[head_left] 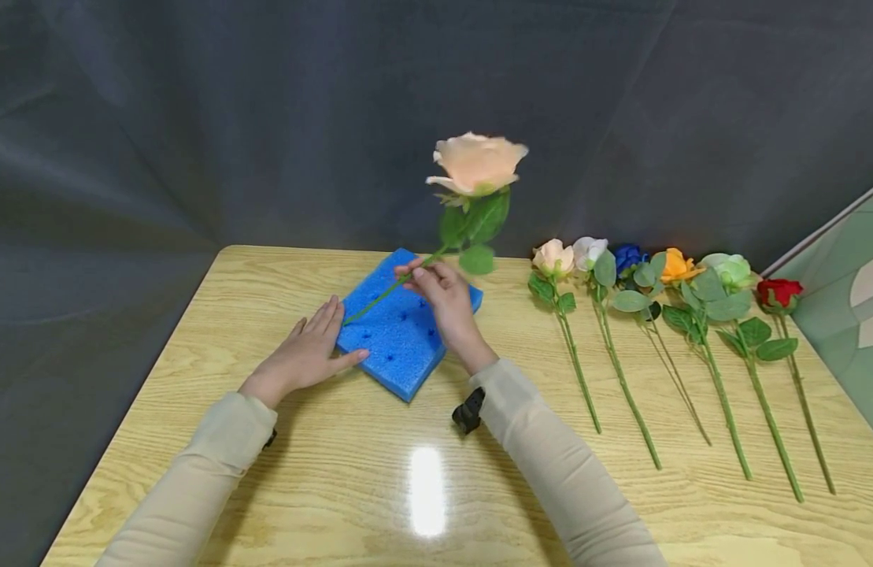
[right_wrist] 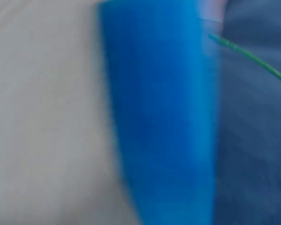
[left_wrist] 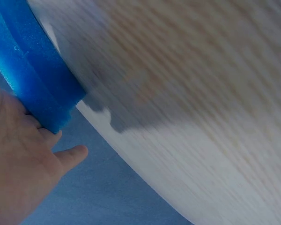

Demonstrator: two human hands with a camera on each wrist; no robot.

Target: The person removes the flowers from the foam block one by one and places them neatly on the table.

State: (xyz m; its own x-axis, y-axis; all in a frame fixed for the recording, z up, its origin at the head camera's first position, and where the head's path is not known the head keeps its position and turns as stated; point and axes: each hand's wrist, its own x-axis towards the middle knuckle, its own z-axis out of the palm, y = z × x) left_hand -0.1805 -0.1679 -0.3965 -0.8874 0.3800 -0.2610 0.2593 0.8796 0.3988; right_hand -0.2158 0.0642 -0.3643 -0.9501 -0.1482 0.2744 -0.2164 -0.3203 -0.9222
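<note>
In the head view my right hand (head_left: 445, 303) pinches the green stem of a pale peach artificial rose (head_left: 479, 164), its bloom up and tilted right. The stem (right_wrist: 250, 56) slants down left, its lower end near the left edge of a blue foam block (head_left: 397, 339); whether it has entered the foam I cannot tell. Several small holes dot the block's top. My left hand (head_left: 305, 350) rests against the block's left side, fingers straight and thumb apart. The left wrist view shows that hand at the foam's side. Blur covers much of the right wrist view; the right hand is out of it.
To the right on the wooden table (head_left: 323, 472) lie a peach rose (head_left: 553, 258), a white one (head_left: 590, 250), a blue one (head_left: 627, 258), an orange one (head_left: 678, 266), a pale green one (head_left: 730, 270) and a red one (head_left: 779, 292). A dark curtain (head_left: 301, 118) hangs behind.
</note>
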